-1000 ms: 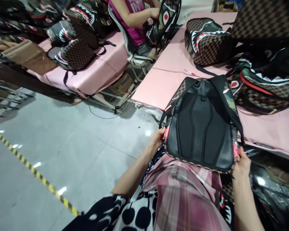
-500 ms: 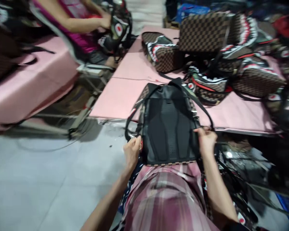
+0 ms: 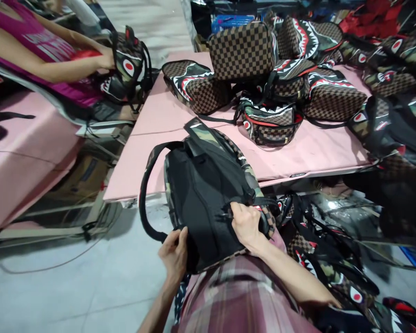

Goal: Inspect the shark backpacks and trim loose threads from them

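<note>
Backpack of black padded mesh with camouflage and brown-checked sides (image 3: 203, 194) stands tilted on the person's plaid-clad lap, back panel facing them, its long axis running up and away toward the pink-covered table (image 3: 159, 138) whose near edge its top overlaps. Right hand (image 3: 247, 225) lies on the panel's right side, fingers curled shut on the black webbing strap (image 3: 263, 206), while the left hand (image 3: 175, 254) pinches the lower left corner beside the looping padded shoulder strap (image 3: 146, 194). Both hands sit at the pack's near, lower end.
</note>
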{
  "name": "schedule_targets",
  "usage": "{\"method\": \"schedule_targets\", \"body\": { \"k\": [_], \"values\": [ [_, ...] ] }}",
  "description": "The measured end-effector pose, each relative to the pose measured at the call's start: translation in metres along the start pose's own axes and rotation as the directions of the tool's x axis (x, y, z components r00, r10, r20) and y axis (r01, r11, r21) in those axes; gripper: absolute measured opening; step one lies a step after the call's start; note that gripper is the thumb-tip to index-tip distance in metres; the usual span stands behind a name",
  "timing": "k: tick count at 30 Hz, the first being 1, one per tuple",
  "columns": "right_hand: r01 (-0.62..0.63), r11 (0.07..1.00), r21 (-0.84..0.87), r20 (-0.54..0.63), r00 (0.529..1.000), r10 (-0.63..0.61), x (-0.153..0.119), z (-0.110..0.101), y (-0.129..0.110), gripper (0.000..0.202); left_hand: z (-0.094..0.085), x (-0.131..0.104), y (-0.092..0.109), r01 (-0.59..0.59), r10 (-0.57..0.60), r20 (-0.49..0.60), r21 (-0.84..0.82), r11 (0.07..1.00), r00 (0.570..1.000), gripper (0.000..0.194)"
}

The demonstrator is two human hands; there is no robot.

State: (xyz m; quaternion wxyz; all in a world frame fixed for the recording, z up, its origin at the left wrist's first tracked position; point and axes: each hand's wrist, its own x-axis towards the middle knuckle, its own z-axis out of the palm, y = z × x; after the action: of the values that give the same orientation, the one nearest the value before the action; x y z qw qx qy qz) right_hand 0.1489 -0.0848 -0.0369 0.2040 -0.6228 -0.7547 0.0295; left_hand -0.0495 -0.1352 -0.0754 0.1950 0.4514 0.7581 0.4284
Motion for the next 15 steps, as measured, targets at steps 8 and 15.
{"method": "schedule_targets", "body": {
  "k": [8,15],
  "values": [
    [-0.187,0.927,0.326,0.129,0.980,0.153,-0.018,0.023,0.036,0.032,-0.008,0.019,0.006,0.099,-0.099,0.130,0.010,0.995,0.987,0.037],
    [-0.409,0.696,0.590,0.605,0.795,-0.045,-0.019,-0.047,0.138,0.033,-0.098,0.088,0.006,0.377,-0.259,0.680,-0.027,0.926,0.686,0.037]
  ]
}}
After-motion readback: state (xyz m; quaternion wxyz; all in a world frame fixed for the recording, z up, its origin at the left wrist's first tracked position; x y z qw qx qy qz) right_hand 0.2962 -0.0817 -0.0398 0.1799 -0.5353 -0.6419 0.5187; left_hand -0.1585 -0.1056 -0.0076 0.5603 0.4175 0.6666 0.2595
